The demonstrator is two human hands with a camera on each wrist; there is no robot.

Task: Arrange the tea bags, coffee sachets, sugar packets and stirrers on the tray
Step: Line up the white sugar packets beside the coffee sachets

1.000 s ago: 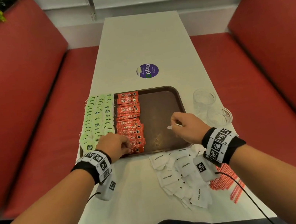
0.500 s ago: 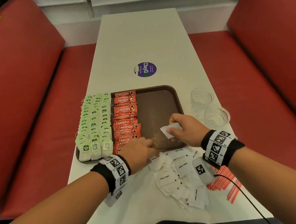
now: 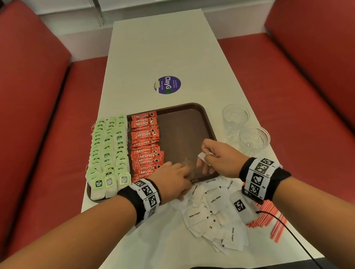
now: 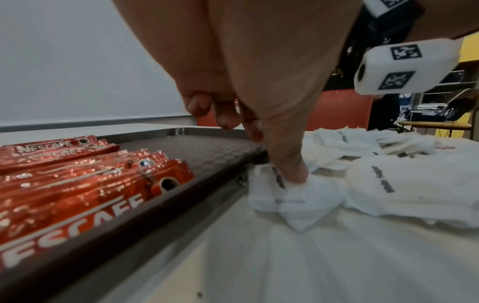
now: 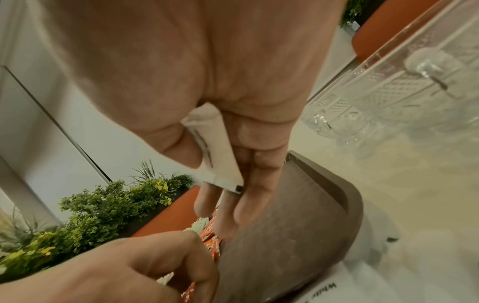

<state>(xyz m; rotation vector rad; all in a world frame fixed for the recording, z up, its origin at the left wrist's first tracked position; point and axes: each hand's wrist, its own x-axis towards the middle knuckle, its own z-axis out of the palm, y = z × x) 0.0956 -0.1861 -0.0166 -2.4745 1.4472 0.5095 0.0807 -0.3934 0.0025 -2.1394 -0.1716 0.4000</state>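
The brown tray [image 3: 183,119] holds rows of green tea bags [image 3: 109,149] on its left and red coffee sachets [image 3: 146,144] beside them; its right part is bare. White sugar packets [image 3: 212,212] lie heaped on the table in front of the tray, with red stirrers [image 3: 269,219] to their right. My left hand [image 3: 184,186] reaches over the tray's front edge, and its thumb [image 4: 290,164] digs into a crumpled sugar packet [image 4: 293,198] at the heap's left end. My right hand [image 3: 206,160] pinches one sugar packet [image 5: 217,155] between thumb and fingers just above the bare tray floor.
Two clear cut-glass tumblers [image 3: 235,117] [image 3: 254,139] stand on the table right of the tray, close to my right wrist. A round purple sticker [image 3: 167,84] marks the table beyond the tray. Red bench seats [image 3: 32,134] flank both long sides.
My left hand has left the coffee sachets and moved right and toward me onto the sugar heap. My right hand has stayed over the tray with its packet, shifting slightly.
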